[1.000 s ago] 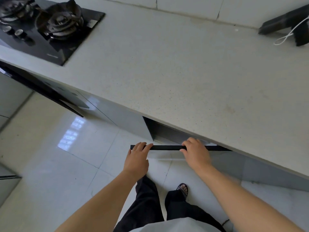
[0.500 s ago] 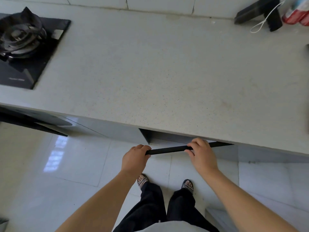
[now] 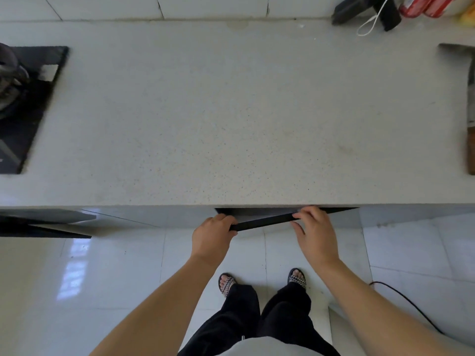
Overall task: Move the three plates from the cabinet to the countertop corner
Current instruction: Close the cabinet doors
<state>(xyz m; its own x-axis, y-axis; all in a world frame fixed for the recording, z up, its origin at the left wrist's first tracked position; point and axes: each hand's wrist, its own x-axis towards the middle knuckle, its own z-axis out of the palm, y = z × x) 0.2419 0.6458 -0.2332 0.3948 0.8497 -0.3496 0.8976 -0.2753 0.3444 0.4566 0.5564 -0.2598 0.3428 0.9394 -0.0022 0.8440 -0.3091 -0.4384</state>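
No plate is in view. The cabinet door (image 3: pixel 262 222) shows only as a black top edge under the front of the speckled grey countertop (image 3: pixel 231 124). It stands ajar, its right end at the counter and its left end swung out. My left hand (image 3: pixel 212 238) is closed around the door's free left end. My right hand (image 3: pixel 314 232) holds the same edge further right, fingers over the top and thumb below. The counter's overhang hides the cabinet's inside.
A black gas stove (image 3: pixel 23 104) sits at the counter's left end, with dark open panels (image 3: pixel 46 224) below it. A cleaver (image 3: pixel 471 104) lies at the right edge. A black object with a white cord (image 3: pixel 365 14) and red bottles (image 3: pixel 421 6) stand at the back right. A black cable (image 3: pixel 411 304) crosses the floor.
The view has swung right and more straight down, so the stove slid to the left edge. The door's top edge now lies closer to the counter front. Both hands stayed on it.
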